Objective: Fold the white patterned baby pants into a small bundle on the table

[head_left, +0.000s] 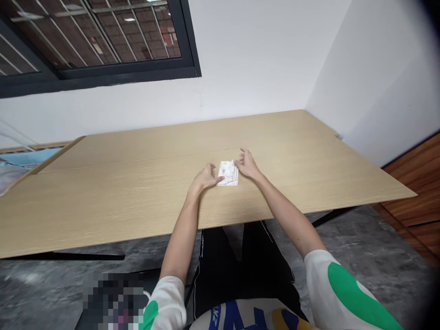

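A small, folded white piece with a faint printed pattern [227, 172] lies flat on the wooden table [137, 188], with several layers showing at its right and lower edges. I cannot tell whether it is cloth or paper. At its left side is my left hand [205, 177], thumb stretched onto its lower left part and the other fingers apart from the thumb. My right hand [248, 165] is at its upper right edge, thumb touching the corner and fingers spread away from it. Neither hand lifts the piece.
A dark-framed window [103, 73] with bars is set in the white wall [254, 59] behind the table. Light blue material [30, 158] lies beyond the table's left end. Wooden panelling [415, 188] stands at the right. A partly blurred black seat or bag [137, 277] is at lower left.
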{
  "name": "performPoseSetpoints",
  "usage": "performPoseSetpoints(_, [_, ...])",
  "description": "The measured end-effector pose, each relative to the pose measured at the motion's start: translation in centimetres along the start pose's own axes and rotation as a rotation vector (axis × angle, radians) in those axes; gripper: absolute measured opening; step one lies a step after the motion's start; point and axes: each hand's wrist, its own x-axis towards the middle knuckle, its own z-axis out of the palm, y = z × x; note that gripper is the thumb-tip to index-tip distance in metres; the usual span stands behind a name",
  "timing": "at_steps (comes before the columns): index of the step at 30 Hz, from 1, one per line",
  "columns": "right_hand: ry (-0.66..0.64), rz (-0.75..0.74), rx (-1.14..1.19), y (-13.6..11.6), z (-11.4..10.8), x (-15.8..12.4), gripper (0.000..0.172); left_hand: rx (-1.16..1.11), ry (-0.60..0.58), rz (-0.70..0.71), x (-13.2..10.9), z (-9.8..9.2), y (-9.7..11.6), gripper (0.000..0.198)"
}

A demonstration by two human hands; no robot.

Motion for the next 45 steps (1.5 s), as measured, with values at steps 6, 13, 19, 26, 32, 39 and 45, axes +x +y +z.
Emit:
performPoseSetpoints(6, [-0.201, -0.444, -0.149, -2.6, 0.2, -1.1, 0.05, 0.194, 0.016, 0.034, 0.4, 0.5, -0.5, 0.075])
performPoseSetpoints(13, [-0.567, -0.52, -0.113, -4.5, 2.7, -3.6, 0.059, 0.407, -0.001, -0.043, 0.4, 0.9, -0.4, 0.059])
performPoseSetpoints(19, [-0.661, -0.406, -0.314, -3.2, 3.3, -3.3, 0.062, 0.417, 0.009, -0.088, 0.5, 0.9, -0.6, 0.065])
performPoseSetpoints(26, [-0.593, -0.307, -0.456, -1.1, 1.9, -1.0, 0.065, 0.397, 0.013, -0.101, 0.6, 1.1, -0.5, 0.087])
performPoseSetpoints(32, [-0.517, -0.202, -0.493, 0.0, 0.9, 0.3, 0.069, 0.378, 0.017, -0.074, 0.3, 1.0, -0.3, 0.083])
performPoseSetpoints(39, [-0.316, -0.159, -0.528, 1.0, 0.6, 0.3, 0.069, 0.376, -0.041, -0.001, 0.3, 1.2, -0.1, 0.069])
performPoseSetpoints(45, [-0.126, -0.225, -0.65, -0.2, 0.9, -0.8, 0.044, 0.358, -0.032, -0.001, 0.2, 1.6, 0.4, 0.059])
